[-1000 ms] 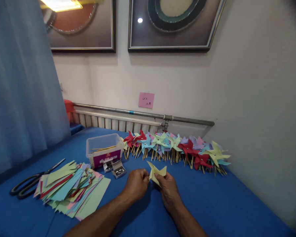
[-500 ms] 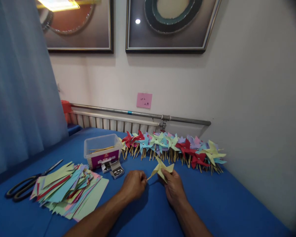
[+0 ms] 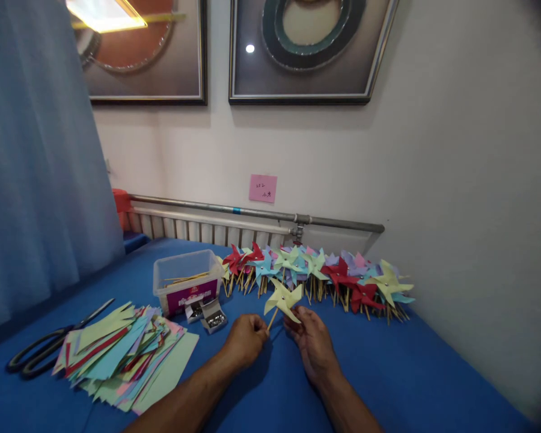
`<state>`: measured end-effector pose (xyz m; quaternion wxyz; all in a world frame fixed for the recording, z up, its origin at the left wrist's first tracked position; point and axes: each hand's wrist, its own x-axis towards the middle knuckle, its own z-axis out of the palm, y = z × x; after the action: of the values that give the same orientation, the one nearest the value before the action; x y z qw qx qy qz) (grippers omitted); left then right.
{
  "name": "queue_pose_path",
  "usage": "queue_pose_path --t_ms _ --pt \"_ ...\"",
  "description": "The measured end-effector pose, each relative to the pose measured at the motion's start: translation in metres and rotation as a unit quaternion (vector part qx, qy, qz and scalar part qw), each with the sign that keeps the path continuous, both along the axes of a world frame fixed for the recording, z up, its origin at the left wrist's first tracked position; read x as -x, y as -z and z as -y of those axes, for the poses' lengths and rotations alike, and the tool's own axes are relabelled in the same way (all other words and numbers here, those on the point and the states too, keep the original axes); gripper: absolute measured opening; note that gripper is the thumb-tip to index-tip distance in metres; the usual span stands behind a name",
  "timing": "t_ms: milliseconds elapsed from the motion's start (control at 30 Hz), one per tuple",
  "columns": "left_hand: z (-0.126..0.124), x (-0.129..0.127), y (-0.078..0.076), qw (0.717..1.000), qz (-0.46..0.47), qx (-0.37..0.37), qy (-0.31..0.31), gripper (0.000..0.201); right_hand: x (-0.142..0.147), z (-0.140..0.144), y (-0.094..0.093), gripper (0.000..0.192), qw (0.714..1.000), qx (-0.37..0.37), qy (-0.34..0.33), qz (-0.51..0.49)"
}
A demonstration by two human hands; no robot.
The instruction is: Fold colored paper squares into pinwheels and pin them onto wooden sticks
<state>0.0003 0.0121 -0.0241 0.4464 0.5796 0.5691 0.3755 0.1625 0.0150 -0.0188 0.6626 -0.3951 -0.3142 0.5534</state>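
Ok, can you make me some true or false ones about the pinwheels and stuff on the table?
1. The left hand holds the stick of a yellow pinwheel. True.
2. The scissors lie right of the finished pinwheels. False: they lie far left, beside the paper stack.
3. The plastic box holds thin sticks. True.
4. The table cover is red. False: it is blue.
5. The right hand touches the pinwheel's paper. True.
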Motion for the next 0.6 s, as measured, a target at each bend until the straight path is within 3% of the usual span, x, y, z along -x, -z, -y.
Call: queue_pose_path --t_ms 133,267,600 --pt "-0.007 0.002 0.002 0.999 0.036 0.003 -0.034 0.010 -0.003 -0.004 0.005 0.040 0.997 0.012 0.038 0.070" --pt "-0.009 0.003 0.002 0.998 0.028 -0.005 -0.048 0.011 -0.005 -0.006 0.008 0.043 0.980 -0.022 0.054 0.188" --pt "-0.008 0.002 0.002 0.997 0.033 -0.027 -0.060 0.010 0.006 0.010 0.005 0.042 0.926 -0.106 -0.028 0.362"
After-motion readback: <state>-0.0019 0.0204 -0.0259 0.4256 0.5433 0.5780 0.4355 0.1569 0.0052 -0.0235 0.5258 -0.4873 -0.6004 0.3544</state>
